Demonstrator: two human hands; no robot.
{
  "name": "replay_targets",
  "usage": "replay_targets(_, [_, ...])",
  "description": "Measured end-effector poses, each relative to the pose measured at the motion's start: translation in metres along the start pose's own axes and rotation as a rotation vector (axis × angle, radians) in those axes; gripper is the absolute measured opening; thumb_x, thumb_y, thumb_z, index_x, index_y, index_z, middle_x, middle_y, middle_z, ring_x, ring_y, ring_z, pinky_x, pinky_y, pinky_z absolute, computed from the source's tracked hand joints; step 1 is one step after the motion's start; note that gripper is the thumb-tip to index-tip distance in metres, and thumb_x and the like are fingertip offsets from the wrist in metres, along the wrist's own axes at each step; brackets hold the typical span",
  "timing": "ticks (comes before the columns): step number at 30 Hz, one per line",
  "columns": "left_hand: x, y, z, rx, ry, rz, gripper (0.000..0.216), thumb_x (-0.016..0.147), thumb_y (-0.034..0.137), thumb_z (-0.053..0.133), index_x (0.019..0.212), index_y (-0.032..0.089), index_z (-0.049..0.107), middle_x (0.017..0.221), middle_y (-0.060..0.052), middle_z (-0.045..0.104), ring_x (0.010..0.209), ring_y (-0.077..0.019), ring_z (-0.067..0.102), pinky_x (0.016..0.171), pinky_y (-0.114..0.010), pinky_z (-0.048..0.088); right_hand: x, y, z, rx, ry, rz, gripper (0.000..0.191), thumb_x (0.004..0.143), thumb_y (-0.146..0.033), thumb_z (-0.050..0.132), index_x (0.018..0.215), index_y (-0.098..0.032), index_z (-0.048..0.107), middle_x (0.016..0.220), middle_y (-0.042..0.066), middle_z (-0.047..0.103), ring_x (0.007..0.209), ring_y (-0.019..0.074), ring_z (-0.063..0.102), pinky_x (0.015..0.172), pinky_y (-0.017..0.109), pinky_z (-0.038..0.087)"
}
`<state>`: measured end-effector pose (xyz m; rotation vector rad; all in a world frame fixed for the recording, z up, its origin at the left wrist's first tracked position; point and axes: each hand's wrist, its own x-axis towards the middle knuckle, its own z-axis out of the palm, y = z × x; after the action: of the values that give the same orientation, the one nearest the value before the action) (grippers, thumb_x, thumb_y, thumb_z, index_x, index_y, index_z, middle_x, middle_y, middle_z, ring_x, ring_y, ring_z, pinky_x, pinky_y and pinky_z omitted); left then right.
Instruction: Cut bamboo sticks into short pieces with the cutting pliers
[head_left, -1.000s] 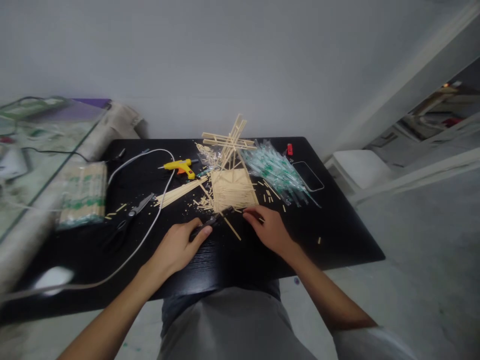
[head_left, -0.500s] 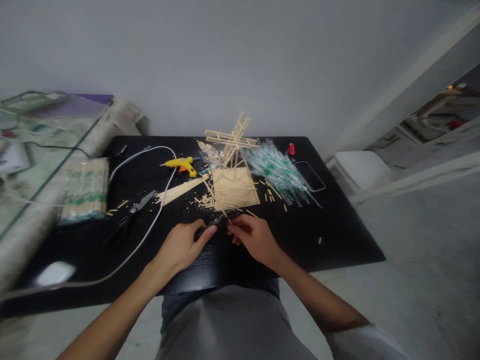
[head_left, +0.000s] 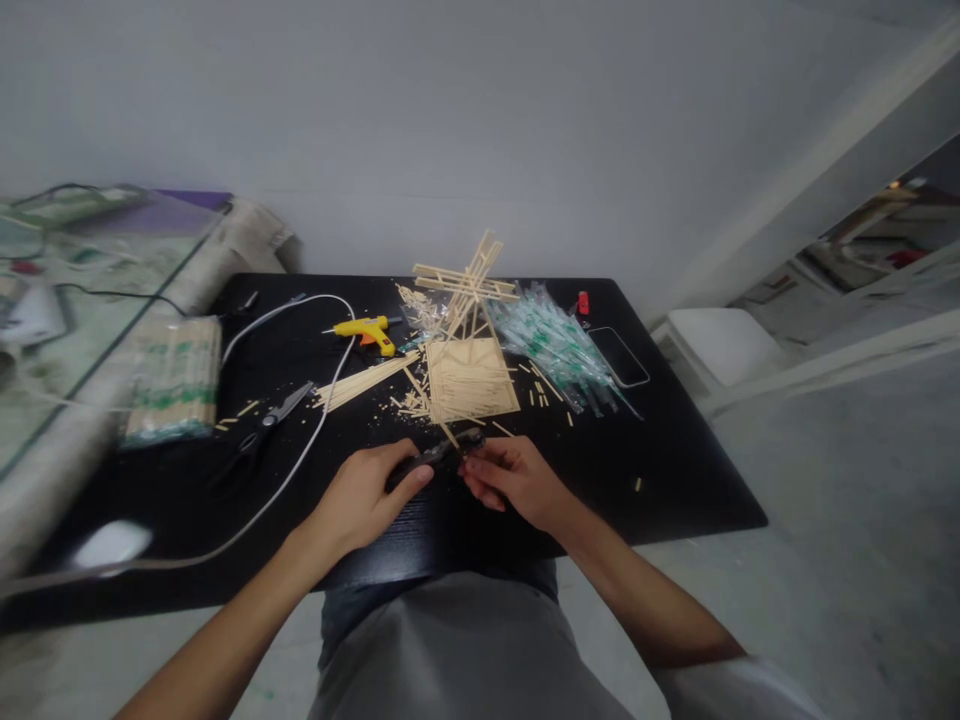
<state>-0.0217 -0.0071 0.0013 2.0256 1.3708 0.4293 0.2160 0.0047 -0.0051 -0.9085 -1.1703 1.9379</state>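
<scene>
My left hand [head_left: 373, 492] is closed around a pair of dark pliers [head_left: 439, 452], whose head points right. My right hand [head_left: 517, 478] pinches the lower end of a thin bamboo stick [head_left: 449, 434], which slants up and left across the pliers' jaws. Whether the jaws touch the stick I cannot tell. Just beyond the hands lies a square stick panel [head_left: 472, 405] with loose sticks on it. Behind it rises a windmill-like frame of glued sticks [head_left: 471, 285].
A yellow glue gun [head_left: 365, 332], scissors [head_left: 262, 432] and a white cable [head_left: 289, 470] lie on the left. Wrapped chopsticks [head_left: 559, 345], a phone-like slab [head_left: 619, 357] and a red object [head_left: 583, 302] are on the right. A chopstick pack [head_left: 172, 380] sits far left.
My right hand has turned slightly, its fingers curling more beneath the stick. The stick and the pliers' head have shifted a little. My left hand keeps its hold.
</scene>
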Motion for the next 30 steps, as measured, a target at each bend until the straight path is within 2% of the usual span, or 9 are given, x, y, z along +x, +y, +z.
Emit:
replay_targets(6, [0.002, -0.003, -0.002, -0.123, 0.009, 0.162, 0.041, 0.101, 0.053, 0.041, 0.101, 0.019, 0.065, 0.092, -0.005, 0.071, 0.085, -0.022, 0.066, 0.079, -0.031, 0.047, -0.004, 0.005, 0.007, 0.348, -0.159, 0.174, 0.036, 0.076, -0.044, 0.087, 0.079, -0.013, 0.069, 0.055, -0.005, 0.053, 0.04, 0.0027, 0.032, 0.039, 0.019, 0.019])
replay_targets(13, [0.003, -0.003, -0.004, -0.127, 0.005, 0.229, 0.042, 0.101, 0.05, 0.04, 0.09, 0.018, 0.064, 0.075, -0.001, 0.063, 0.069, -0.0167, 0.059, 0.068, -0.028, 0.042, -0.006, 0.007, 0.016, 0.52, -0.23, 0.207, 0.034, 0.075, -0.039, 0.089, 0.079, -0.012, 0.068, 0.054, -0.007, 0.051, 0.039, 0.001, 0.028, 0.04, 0.017, 0.019])
replay_targets(17, [0.001, -0.006, -0.004, -0.085, -0.008, 0.162, 0.045, 0.101, 0.051, 0.037, 0.082, 0.019, 0.062, 0.068, 0.001, 0.059, 0.065, -0.0155, 0.056, 0.066, -0.027, 0.04, -0.004, 0.007, 0.015, 0.464, -0.182, 0.206, 0.036, 0.075, -0.042, 0.089, 0.079, -0.013, 0.067, 0.055, -0.007, 0.051, 0.04, 0.0021, 0.032, 0.039, 0.017, 0.022])
replay_targets(19, [0.001, -0.008, -0.005, -0.066, -0.023, 0.115, 0.045, 0.101, 0.051, 0.038, 0.081, 0.019, 0.062, 0.069, 0.001, 0.06, 0.065, -0.0153, 0.057, 0.066, -0.027, 0.04, -0.003, 0.008, 0.012, 0.365, -0.156, 0.173, 0.037, 0.078, -0.046, 0.086, 0.081, -0.014, 0.067, 0.056, -0.006, 0.055, 0.04, 0.0045, 0.041, 0.04, 0.018, 0.031])
replay_targets(21, [0.001, -0.009, -0.007, -0.039, -0.042, 0.065, 0.045, 0.101, 0.053, 0.039, 0.083, 0.019, 0.063, 0.07, 0.001, 0.061, 0.066, -0.0157, 0.059, 0.067, -0.028, 0.04, -0.002, 0.007, 0.007, 0.202, -0.135, 0.119, 0.037, 0.082, -0.048, 0.081, 0.086, -0.014, 0.067, 0.06, -0.003, 0.062, 0.049, 0.0096, 0.057, 0.05, 0.022, 0.046])
replay_targets(24, [0.001, -0.011, -0.01, 0.01, -0.074, 0.011, 0.048, 0.101, 0.056, 0.04, 0.081, 0.019, 0.062, 0.067, 0.001, 0.059, 0.064, -0.0159, 0.059, 0.065, -0.028, 0.038, 0.0, 0.003, -0.001, -0.014, -0.017, 0.01, 0.038, 0.077, -0.038, 0.087, 0.1, -0.017, 0.064, 0.087, 0.002, 0.073, 0.071, 0.0138, 0.071, 0.073, 0.029, 0.058])
replay_targets(26, [0.001, -0.012, -0.011, 0.026, -0.098, 0.004, 0.049, 0.102, 0.056, 0.039, 0.078, 0.019, 0.062, 0.066, 0.001, 0.058, 0.062, -0.0157, 0.059, 0.064, -0.028, 0.037, 0.0, -0.001, -0.005, -0.079, 0.049, -0.068, 0.059, 0.07, -0.025, 0.092, 0.119, -0.024, 0.06, 0.115, 0.004, 0.07, 0.081, 0.013, 0.073, 0.08, 0.03, 0.06])
replay_targets(28, [0.001, -0.013, -0.011, 0.027, -0.12, 0.011, 0.05, 0.102, 0.056, 0.039, 0.076, 0.019, 0.06, 0.065, 0.001, 0.058, 0.062, -0.0154, 0.058, 0.064, -0.029, 0.036, 0.0, -0.006, -0.007, -0.098, 0.006, -0.097, 0.074, 0.068, -0.018, 0.091, 0.132, -0.031, 0.055, 0.13, 0.004, 0.065, 0.086, 0.0131, 0.074, 0.081, 0.03, 0.061])
replay_targets(30, [0.001, -0.013, -0.01, 0.015, -0.14, 0.022, 0.051, 0.102, 0.056, 0.039, 0.074, 0.019, 0.059, 0.064, 0.002, 0.057, 0.061, -0.0147, 0.057, 0.063, -0.029, 0.035, 0.0, -0.01, -0.008, -0.111, -0.103, -0.053, 0.069, 0.072, -0.017, 0.088, 0.133, -0.029, 0.059, 0.12, 0.004, 0.07, 0.087, 0.0147, 0.075, 0.08, 0.03, 0.062])
